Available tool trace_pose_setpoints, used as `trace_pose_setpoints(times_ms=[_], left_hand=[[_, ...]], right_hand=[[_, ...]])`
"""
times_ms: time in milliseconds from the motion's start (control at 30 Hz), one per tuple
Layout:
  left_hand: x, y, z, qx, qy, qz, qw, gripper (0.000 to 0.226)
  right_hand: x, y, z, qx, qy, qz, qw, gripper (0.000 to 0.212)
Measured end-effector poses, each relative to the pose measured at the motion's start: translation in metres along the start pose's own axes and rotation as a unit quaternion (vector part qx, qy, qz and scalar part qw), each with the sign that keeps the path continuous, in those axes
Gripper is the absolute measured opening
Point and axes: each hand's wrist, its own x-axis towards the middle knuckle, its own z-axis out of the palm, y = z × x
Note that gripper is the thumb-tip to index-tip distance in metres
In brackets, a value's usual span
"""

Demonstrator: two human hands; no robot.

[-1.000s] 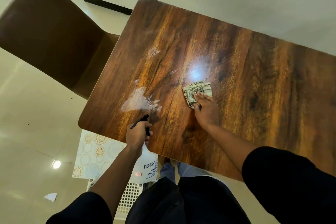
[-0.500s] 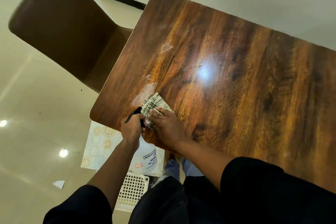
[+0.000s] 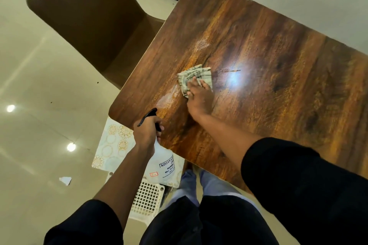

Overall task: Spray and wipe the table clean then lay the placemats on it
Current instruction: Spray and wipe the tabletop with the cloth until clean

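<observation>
On tabletop (image 3: 268, 77), right hand (image 3: 199, 97) presses cloth (image 3: 194, 76) flat, palm open; wet patches remain at 8 and 12 o'clock. Left hand (image 3: 146, 133) grips spray bottle (image 3: 162, 163) off near edge. Placemats (image 3: 112, 145) below, unlaid; wiping unfinished.

You have the glossy dark wood-grain table (image 3: 258, 77) with a whitish wet smear at its 8 o'clock corner. At 1 o'clock from the smear, the folded checked grey-white cloth (image 3: 194, 77) lies flat. The white plastic spray bottle (image 3: 162, 163) with black trigger hangs off the table's near edge, above the pale floral-patterned placemat (image 3: 113, 145) at 7 o'clock.
</observation>
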Motion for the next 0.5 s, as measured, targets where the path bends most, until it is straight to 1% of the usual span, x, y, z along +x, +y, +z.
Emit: trace_pose_setpoints(times_ms=[67, 133, 233, 333, 400, 433, 500], left_hand=[[-0.001, 0.000, -0.002, -0.006, 0.011, 0.005, 1.000, 0.016], [-0.001, 0.003, -0.002, -0.015, 0.024, 0.004, 1.000, 0.015], [0.000, 0.006, -0.004, -0.023, 0.027, -0.002, 0.999, 0.018], [0.002, 0.008, -0.004, -0.014, 0.027, -0.002, 1.000, 0.021], [0.004, 0.010, -0.003, -0.014, 0.031, 0.001, 0.999, 0.019], [0.005, 0.011, -0.003, -0.019, 0.030, 0.002, 0.999, 0.018], [0.006, 0.012, -0.003, -0.026, 0.024, 0.005, 0.999, 0.017]], right_hand=[[-0.015, -0.022, 0.012, -0.051, -0.040, -0.098, 0.993, 0.047], [-0.031, -0.037, 0.023, -0.049, -0.088, -0.178, 0.979, 0.047], [-0.043, -0.038, 0.035, -0.022, -0.137, -0.235, 0.962, 0.048], [-0.024, -0.022, 0.027, -0.018, -0.166, -0.286, 0.944, 0.048], [-0.001, -0.011, 0.019, -0.022, -0.183, -0.292, 0.938, 0.047], [0.012, -0.007, 0.015, -0.022, -0.175, -0.276, 0.945, 0.046], [0.037, 0.000, 0.004, -0.011, -0.123, -0.197, 0.973, 0.043]])
